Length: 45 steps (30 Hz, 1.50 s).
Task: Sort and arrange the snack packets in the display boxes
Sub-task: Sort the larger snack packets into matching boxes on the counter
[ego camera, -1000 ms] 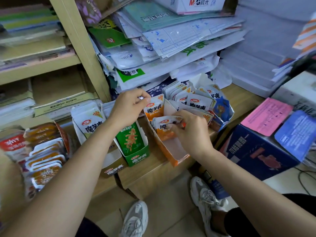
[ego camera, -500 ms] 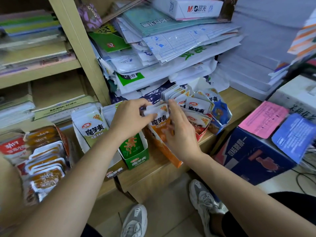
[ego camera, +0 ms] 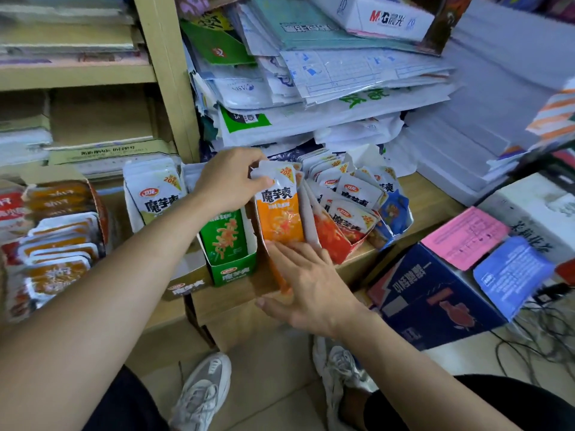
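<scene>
The left hand [ego camera: 230,183] and right hand [ego camera: 314,284] are bare, as are the forearms [ego camera: 109,275]. Black fabric [ego camera: 504,405] covers the thighs; the laced trainers [ego camera: 202,396] are grey-white.

The right hand [ego camera: 311,284] hides the orange box [ego camera: 281,279] front.

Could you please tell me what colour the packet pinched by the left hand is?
Orange, with a white top; the head view shows the packet plainly.

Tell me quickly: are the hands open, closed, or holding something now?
Left hand: pinching the top of the orange packet.
Right hand: open, straight fingers resting against the orange display box.
</scene>
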Each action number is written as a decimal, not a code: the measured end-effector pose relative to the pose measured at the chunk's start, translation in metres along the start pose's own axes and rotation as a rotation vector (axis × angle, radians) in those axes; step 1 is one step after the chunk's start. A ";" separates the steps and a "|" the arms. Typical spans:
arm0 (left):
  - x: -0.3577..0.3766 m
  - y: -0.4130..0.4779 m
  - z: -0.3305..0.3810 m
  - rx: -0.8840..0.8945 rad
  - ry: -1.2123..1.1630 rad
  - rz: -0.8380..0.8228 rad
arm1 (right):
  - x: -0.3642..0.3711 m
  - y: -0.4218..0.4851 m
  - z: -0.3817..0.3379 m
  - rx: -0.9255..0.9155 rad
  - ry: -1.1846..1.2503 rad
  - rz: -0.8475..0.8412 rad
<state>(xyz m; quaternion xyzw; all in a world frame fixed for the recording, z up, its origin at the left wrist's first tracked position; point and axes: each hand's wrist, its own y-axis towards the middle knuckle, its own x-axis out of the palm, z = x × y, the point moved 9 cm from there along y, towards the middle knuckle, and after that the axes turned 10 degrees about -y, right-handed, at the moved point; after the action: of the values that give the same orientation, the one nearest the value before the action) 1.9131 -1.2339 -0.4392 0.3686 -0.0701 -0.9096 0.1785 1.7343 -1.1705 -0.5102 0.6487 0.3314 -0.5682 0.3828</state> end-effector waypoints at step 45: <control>-0.024 -0.027 0.013 0.198 0.057 0.018 | 0.011 0.020 -0.008 0.081 -0.116 0.000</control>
<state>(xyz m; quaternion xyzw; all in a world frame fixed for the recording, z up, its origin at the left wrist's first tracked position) 1.9131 -1.1996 -0.4214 0.4095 -0.1580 -0.8857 0.1514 1.7571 -1.1737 -0.5179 0.6295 0.2857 -0.6177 0.3748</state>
